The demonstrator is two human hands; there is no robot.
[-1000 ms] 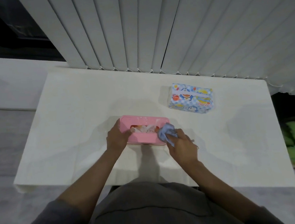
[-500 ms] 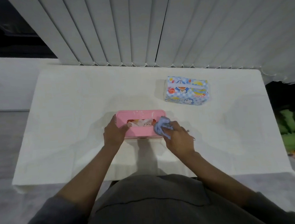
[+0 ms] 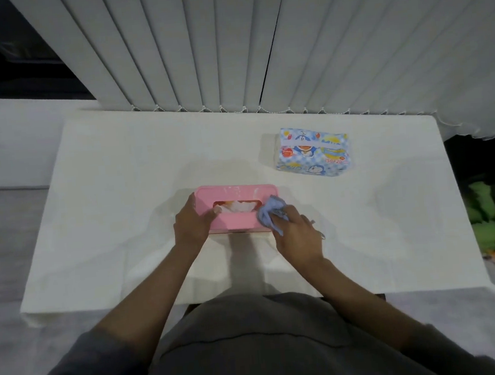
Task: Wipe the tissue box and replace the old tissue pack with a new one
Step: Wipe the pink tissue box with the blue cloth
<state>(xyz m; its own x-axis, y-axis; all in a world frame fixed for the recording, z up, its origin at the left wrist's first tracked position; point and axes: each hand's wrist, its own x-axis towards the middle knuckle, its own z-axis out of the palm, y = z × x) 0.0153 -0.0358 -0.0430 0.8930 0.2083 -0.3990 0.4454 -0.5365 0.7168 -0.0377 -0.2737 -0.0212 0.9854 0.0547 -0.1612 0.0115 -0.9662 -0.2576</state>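
A pink tissue box [image 3: 234,192] lies flat on the white table [image 3: 120,183], its top slot showing white tissue of the old pack [image 3: 239,215]. My left hand [image 3: 192,225] grips the box's left end, thumb at the slot's edge. My right hand [image 3: 297,235] holds a crumpled blue cloth [image 3: 271,215] pressed against the box's right end. A new tissue pack [image 3: 312,156] with a blue cartoon print lies apart at the back right of the table.
Vertical white blinds [image 3: 287,43] hang along the table's far edge. Green plants [image 3: 494,219] sit on the floor past the table's right side. My grey-clothed torso is at the table's near edge.
The cloth in my right hand has stayed at the box's right end with small shifts. My left hand keeps its hold. The camera view has shifted slightly.
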